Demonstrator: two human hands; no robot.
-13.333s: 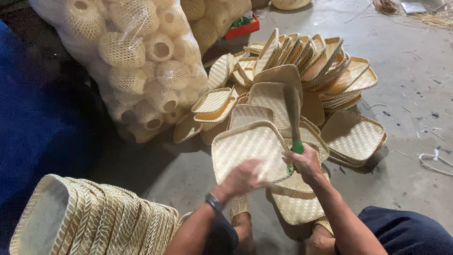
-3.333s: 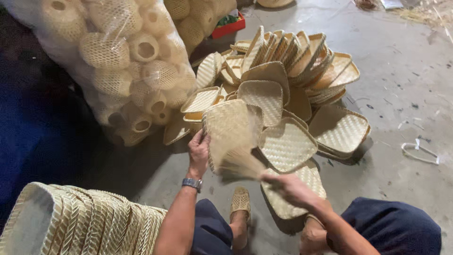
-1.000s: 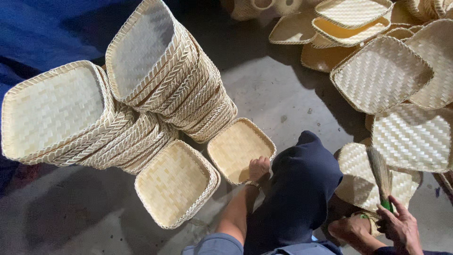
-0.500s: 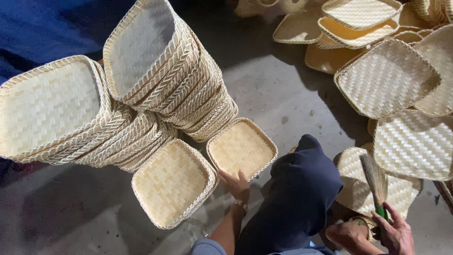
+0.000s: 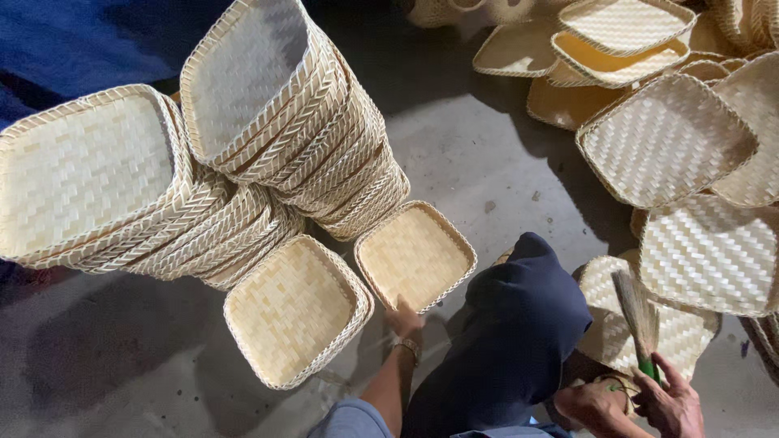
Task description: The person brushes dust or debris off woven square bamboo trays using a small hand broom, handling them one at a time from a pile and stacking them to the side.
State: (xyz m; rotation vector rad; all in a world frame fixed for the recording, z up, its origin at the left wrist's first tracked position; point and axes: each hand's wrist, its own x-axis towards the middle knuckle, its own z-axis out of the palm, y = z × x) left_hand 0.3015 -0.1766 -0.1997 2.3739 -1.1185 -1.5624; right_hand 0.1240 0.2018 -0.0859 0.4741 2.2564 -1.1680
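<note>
My left hand (image 5: 403,318), with a watch on its wrist, rests its fingertips on the near rim of a small square woven bamboo tray (image 5: 415,253) lying flat on the concrete floor. A second, similar tray (image 5: 294,308) lies just left of it. At the lower right, my right hand (image 5: 673,403) grips the green handle of a small straw brush (image 5: 635,310), bristles pointing up. My dark-trousered knee (image 5: 519,324) sits between the two hands.
Two leaning stacks of nested woven trays (image 5: 268,113) (image 5: 89,178) stand behind the two flat ones. More trays (image 5: 665,138) lie scattered at the right and top right. A blue tarp (image 5: 89,40) covers the top left.
The view has swung from the scattered trays to the stacks. Within the last second my left hand slid back along the small tray to its near rim, and the brush hand shifted slightly right.
</note>
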